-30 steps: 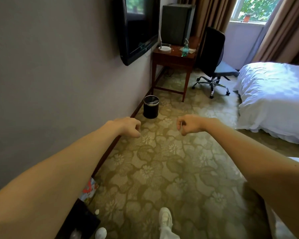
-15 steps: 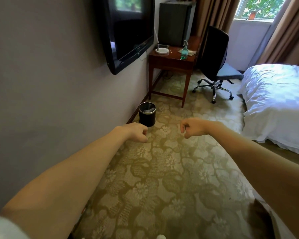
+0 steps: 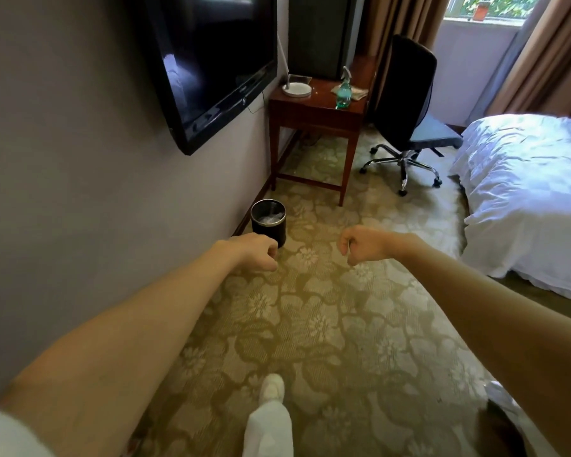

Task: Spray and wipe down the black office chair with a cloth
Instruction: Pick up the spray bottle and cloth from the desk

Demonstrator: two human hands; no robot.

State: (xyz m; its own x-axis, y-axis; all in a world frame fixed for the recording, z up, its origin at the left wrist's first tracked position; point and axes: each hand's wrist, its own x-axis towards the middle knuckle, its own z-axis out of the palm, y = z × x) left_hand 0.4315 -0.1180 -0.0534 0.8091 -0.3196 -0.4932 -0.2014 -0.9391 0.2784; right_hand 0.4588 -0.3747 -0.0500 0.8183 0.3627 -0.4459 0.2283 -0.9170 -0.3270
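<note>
1. Down at 6 o'clock, a white shoe (image 3: 272, 389) pokes out from a white trouser leg (image 3: 267, 430) onto the floral carpet (image 3: 327, 324).
2. Both bare arms reach forward. The left hand (image 3: 257, 252), at 11 o'clock from the middle of the view, is balled into a fist with nothing in it.
3. The right hand (image 3: 363, 245), at 1 o'clock, is curled up the same way, and no object shows in its grasp. The hands are apart, with carpet between them.
4. Just past the left hand, a black waste bin (image 3: 268, 222) with a metal rim stands near the wall.
5. At 10 o'clock, a dark flat-screen TV (image 3: 211, 61) hangs on the wall.
6. At 12 o'clock is the wooden bench (image 3: 314, 110). A white lamp base (image 3: 296, 90) sits on its left side. A green spray bottle (image 3: 343, 92) stands upright towards the right, and a pale cloth (image 3: 358, 93) lies just behind it. A dark cabinet (image 3: 320, 31) stands at the back.
7. At 1 o'clock, the black office chair (image 3: 406, 94) stands just right of the bench on a chrome wheeled base. Its seat points towards the bed, and it is well apart from both hands.
8. At 3 o'clock is the white bed (image 3: 524, 192), with brown curtains (image 3: 557, 61) beyond it.
</note>
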